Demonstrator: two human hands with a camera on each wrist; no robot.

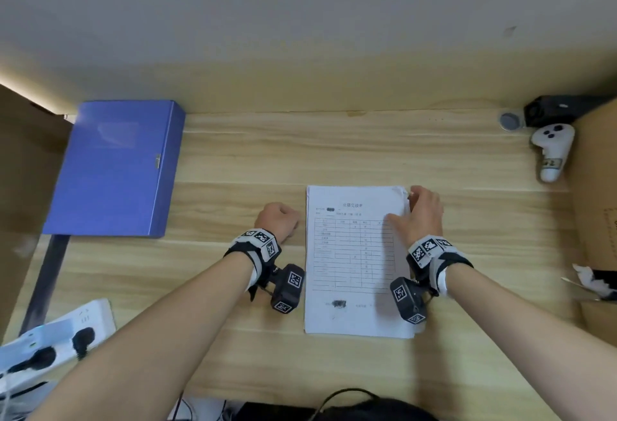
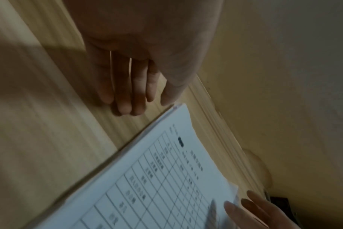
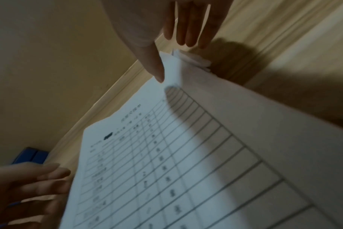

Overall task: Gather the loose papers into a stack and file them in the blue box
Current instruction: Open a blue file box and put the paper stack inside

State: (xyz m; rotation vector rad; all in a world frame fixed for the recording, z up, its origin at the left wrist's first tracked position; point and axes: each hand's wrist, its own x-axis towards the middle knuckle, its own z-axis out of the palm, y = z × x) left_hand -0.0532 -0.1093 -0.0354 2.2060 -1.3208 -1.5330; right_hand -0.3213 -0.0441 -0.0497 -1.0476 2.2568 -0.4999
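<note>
While a white power strip point(image 1: 55, 337) with black plugs sits at the near left corner of the wooden desk point(image 1: 233, 160), the blue box point(image 1: 113, 168) lies closed and flat at the far left, well apart from the papers. The left hand point(image 1: 277, 220) rests on the desk just beside the left edge of the paper stack point(image 1: 354, 263); its fingers point(image 2: 125, 93) lie straight and close together, tips down on the wood and holding nothing. The stack lies flat in the middle of the desk, a printed table form on top, its edges roughly squared. The right hand point(image 1: 424, 213) is at the stack's far right corner, thumb point(image 3: 153, 65) over the top sheet and the straight fingers point(image 3: 190, 27) reaching past the corner edge, where a few sheets fan out slightly. A white controller point(image 1: 551, 150) lies at the far right beside a cardboard box point(image 1: 597, 187).
</note>
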